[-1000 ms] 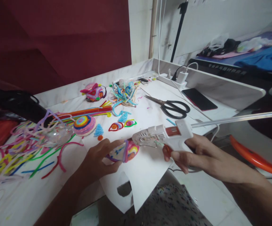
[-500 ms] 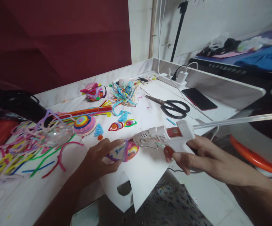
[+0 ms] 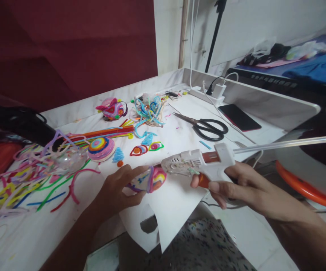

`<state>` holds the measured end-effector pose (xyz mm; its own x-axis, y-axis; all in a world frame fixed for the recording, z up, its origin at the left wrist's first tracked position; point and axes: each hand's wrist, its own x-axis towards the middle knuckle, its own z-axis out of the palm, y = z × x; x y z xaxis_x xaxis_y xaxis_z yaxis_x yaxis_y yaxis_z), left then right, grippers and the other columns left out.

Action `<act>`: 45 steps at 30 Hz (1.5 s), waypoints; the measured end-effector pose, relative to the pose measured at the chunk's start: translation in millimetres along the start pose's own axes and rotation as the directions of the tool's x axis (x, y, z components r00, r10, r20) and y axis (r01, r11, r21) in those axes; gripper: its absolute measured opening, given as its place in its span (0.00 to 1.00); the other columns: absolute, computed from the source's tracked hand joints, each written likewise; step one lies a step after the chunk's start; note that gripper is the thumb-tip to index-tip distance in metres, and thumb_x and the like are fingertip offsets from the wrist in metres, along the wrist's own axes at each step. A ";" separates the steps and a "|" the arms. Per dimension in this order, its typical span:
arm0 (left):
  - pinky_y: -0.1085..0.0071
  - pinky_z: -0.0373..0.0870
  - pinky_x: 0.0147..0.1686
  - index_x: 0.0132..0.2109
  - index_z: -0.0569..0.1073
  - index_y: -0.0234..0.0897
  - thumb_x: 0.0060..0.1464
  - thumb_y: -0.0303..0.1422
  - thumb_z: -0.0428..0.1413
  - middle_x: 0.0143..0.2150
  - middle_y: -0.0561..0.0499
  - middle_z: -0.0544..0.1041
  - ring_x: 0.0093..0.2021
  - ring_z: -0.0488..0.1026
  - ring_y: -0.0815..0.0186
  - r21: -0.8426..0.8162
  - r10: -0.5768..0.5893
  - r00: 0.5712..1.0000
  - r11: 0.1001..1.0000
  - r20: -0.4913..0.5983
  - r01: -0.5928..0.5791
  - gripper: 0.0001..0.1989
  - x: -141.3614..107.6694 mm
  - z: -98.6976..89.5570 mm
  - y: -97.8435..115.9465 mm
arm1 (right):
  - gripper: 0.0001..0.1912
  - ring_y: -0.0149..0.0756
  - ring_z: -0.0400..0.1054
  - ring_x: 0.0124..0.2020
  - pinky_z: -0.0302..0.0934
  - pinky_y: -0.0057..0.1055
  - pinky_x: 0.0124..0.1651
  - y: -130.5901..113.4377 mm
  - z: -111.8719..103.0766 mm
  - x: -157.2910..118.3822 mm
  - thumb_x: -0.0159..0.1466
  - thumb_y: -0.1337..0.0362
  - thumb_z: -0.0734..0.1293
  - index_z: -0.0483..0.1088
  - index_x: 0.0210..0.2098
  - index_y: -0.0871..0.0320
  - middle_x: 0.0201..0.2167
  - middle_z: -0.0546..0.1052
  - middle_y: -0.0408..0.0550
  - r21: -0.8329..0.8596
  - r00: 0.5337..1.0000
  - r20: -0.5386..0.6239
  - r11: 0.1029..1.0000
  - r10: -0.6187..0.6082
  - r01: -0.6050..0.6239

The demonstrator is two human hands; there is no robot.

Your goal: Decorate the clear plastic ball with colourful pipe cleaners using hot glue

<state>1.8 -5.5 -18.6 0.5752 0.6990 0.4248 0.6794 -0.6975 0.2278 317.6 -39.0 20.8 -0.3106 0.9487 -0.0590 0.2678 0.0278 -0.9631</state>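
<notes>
Here, the right hand (image 3: pixel 227 188), wrist angled leftward, is wrapped (fingers curled) around the glue gun (image 3: pixel 199 162).

1 head-worn view looks forward and down from above the near side of the table (image 3: pixel 180 141), close over it, facing the wall.

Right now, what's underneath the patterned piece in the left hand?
White paper shows below and beside the patterned piece. Whatever lies directly beneath it is hidden by the piece itself and the left hand; contact with the paper can't be confirmed.
</notes>
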 end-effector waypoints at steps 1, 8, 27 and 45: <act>0.74 0.74 0.36 0.56 0.65 0.45 0.50 0.29 0.56 0.40 0.53 0.76 0.38 0.76 0.67 0.000 -0.002 1.000 1.000 0.009 0.002 0.25 0.5 -0.4 0.3 | 0.26 0.27 0.51 0.15 0.48 0.28 0.17 0.2 0.7 0.4 0.59 0.51 0.70 0.53 0.17 0.54 0.15 0.60 0.38 0.007 1.000 0.004 1.000 0.001 -0.001; 0.75 0.74 0.34 0.57 0.65 0.45 0.51 0.29 0.55 0.40 0.52 0.76 0.38 0.76 0.67 -0.010 -0.007 1.000 1.000 0.006 0.007 0.25 -0.6 -0.1 0.0 | 0.25 0.24 0.48 0.14 0.40 0.28 0.15 0.5 3.3 -0.1 0.59 0.52 0.70 0.53 0.17 0.55 0.14 0.58 0.36 -0.022 1.000 -0.001 1.000 -0.004 0.004; 0.74 0.73 0.33 0.57 0.65 0.45 0.50 0.29 0.57 0.41 0.52 0.76 0.38 0.76 0.66 -0.021 -0.005 1.000 1.000 0.001 0.005 0.26 -2.3 1.8 -0.4 | 0.24 0.30 0.63 0.22 0.54 0.26 0.22 -3.0 2.9 -2.0 0.62 0.48 0.66 0.62 0.18 0.56 0.18 0.70 0.43 -0.097 0.995 0.075 0.994 0.060 -0.053; 0.75 0.74 0.36 0.58 0.65 0.46 0.49 0.29 0.56 0.42 0.53 0.76 0.37 0.76 0.67 -0.007 -0.049 0.999 0.999 0.006 0.049 0.27 -1.6 1.5 0.3 | 0.26 0.25 0.49 0.15 0.40 0.27 0.16 9.8 6.5 -3.5 0.60 0.48 0.68 0.57 0.16 0.56 0.13 0.67 0.40 0.044 0.998 0.014 0.997 0.055 -0.056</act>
<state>1.7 -6.6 -20.5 0.5439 0.7334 0.4078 0.7035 -0.6634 0.2547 315.5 -44.1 9.9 -0.3077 0.9444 -0.1159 0.2447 -0.0392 -0.9688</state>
